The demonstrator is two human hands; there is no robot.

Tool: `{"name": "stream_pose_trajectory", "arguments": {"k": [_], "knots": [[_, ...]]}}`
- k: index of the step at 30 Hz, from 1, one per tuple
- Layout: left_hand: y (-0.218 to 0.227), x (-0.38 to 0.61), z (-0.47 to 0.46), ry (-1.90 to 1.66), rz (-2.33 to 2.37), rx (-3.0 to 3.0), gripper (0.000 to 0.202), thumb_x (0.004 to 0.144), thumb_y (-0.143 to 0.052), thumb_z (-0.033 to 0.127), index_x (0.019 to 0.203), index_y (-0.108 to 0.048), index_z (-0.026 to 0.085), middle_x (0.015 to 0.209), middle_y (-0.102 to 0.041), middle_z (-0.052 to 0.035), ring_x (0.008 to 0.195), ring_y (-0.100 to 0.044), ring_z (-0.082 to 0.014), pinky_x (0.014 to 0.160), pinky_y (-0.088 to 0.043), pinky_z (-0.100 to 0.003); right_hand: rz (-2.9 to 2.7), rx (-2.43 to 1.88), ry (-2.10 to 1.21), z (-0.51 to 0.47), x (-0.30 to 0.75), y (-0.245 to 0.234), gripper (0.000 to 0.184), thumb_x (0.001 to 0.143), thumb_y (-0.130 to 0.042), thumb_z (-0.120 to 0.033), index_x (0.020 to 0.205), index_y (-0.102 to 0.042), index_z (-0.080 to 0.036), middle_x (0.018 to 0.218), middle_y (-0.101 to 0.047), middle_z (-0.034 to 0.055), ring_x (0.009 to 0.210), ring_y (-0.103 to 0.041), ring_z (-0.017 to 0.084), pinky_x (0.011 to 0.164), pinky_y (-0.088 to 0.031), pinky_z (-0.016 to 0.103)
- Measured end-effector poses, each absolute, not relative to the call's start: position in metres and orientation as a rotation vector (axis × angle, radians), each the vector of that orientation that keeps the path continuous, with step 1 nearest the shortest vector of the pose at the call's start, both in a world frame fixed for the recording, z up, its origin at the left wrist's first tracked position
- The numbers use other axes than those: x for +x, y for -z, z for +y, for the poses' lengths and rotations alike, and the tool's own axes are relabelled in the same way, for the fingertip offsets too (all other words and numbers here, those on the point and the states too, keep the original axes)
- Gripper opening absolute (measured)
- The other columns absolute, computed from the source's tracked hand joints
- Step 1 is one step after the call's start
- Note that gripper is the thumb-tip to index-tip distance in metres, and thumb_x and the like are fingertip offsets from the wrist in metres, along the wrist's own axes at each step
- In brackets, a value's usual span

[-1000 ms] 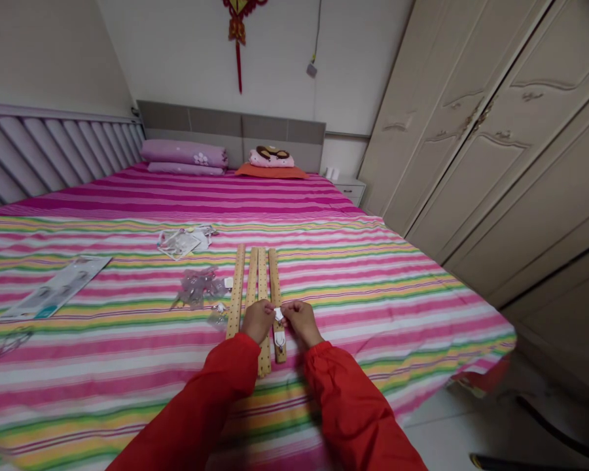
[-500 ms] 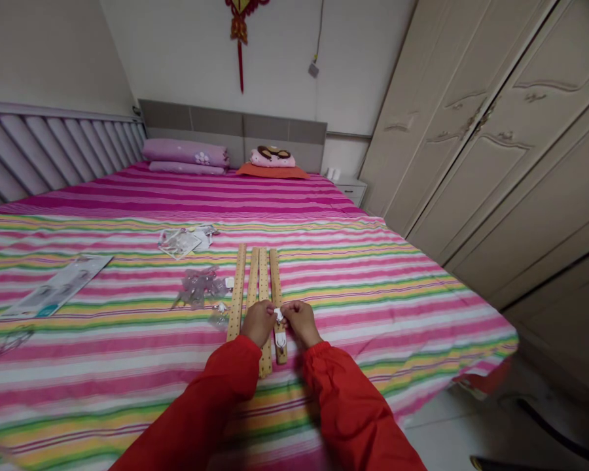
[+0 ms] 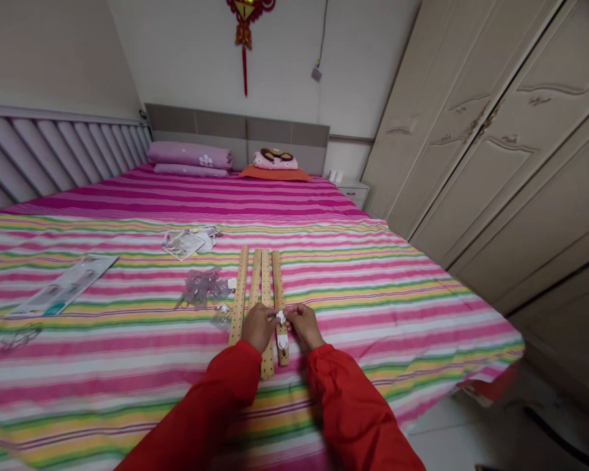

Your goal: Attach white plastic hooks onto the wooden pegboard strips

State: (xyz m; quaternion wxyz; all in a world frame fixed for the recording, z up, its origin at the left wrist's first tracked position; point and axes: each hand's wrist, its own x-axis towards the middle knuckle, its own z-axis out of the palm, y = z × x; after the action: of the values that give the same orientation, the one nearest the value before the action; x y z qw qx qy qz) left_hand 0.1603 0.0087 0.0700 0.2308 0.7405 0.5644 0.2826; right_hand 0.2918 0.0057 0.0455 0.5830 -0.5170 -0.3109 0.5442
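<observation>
My left hand and my right hand meet over the rightmost perforated wooden strip, fingertips pinched on a small white hook. Whether this hook touches the wood, I cannot tell. Below it, a second white hook lies on the same strip near its close end. Left of that strip are more perforated wooden strips, lying side by side lengthwise away from me. My left hand partly covers the middle ones.
Left of the strips lies a pile of clear plastic pieces, with a small clear packet nearer me. Farther off are plastic packages. A long blister card and a thin clear piece lie at left on the striped bedsheet.
The whole view has shifted slightly right and down. Both hands keep their pinch on the white hook, which seems turned a little between the fingertips.
</observation>
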Motion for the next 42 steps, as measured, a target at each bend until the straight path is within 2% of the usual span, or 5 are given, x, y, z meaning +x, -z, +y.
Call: {"name": "stream_pose_trajectory", "arguments": {"k": [22, 28, 33, 37, 42], "knots": [[-0.076, 0.160, 0.017, -0.619, 1.693, 1.863, 0.017, 0.074, -0.062, 0.016, 0.084, -0.075, 0.021, 0.090, -0.066, -0.0042, 0.081, -0.060, -0.0131, 0.073, -0.044, -0.022, -0.716, -1.278, -1.275, 0.004, 0.290, -0.049, 0.012, 0.053, -0.060, -0.013, 0.064, -0.059, -0.017, 0.038, -0.052, -0.0074, 0.030, -0.042, 0.008, 0.031, -0.033, 0.019], [-0.067, 0.158, 0.017, -0.749, 1.596, 1.854, 0.018, 0.073, -0.061, 0.014, 0.082, -0.075, 0.020, 0.086, -0.067, -0.0047, 0.079, -0.060, -0.0134, 0.076, -0.046, -0.025, -0.723, -1.240, -1.278, 0.002, 0.292, -0.047, 0.012, 0.053, -0.063, -0.017, 0.066, -0.062, -0.016, 0.039, -0.053, -0.0070, 0.033, -0.044, 0.008, 0.033, -0.034, 0.019], [-0.073, 0.131, 0.017, -1.040, 1.375, 1.706, 0.021, 0.071, -0.059, 0.023, 0.086, -0.073, 0.017, 0.084, -0.069, -0.0054, 0.078, -0.062, -0.0159, 0.074, -0.049, -0.028, -0.738, -1.166, -1.318, -0.003, 0.296, -0.050, 0.017, 0.056, -0.069, -0.025, 0.070, -0.066, -0.015, 0.046, -0.058, -0.0044, 0.036, -0.045, 0.008, 0.036, -0.034, 0.020], [-0.084, 0.079, 0.020, -1.196, 1.520, 1.627, 0.022, 0.067, -0.058, 0.028, 0.081, -0.071, 0.017, 0.083, -0.071, -0.0050, 0.076, -0.063, -0.0182, 0.073, -0.049, -0.030, -0.716, -1.125, -1.348, -0.004, 0.299, -0.050, 0.022, 0.057, -0.072, -0.031, 0.071, -0.067, -0.014, 0.048, -0.058, -0.0039, 0.036, -0.045, 0.007, 0.035, -0.031, 0.019], [-0.087, 0.036, 0.024, -1.027, 1.735, 1.693, 0.021, 0.065, -0.060, 0.032, 0.078, -0.069, 0.018, 0.076, -0.071, -0.0040, 0.074, -0.064, -0.0197, 0.069, -0.047, -0.029, -0.667, -1.094, -1.336, -0.003, 0.299, -0.048, 0.023, 0.056, -0.073, -0.030, 0.069, -0.065, -0.013, 0.049, -0.057, -0.0047, 0.036, -0.045, 0.007, 0.034, -0.029, 0.019]]}}
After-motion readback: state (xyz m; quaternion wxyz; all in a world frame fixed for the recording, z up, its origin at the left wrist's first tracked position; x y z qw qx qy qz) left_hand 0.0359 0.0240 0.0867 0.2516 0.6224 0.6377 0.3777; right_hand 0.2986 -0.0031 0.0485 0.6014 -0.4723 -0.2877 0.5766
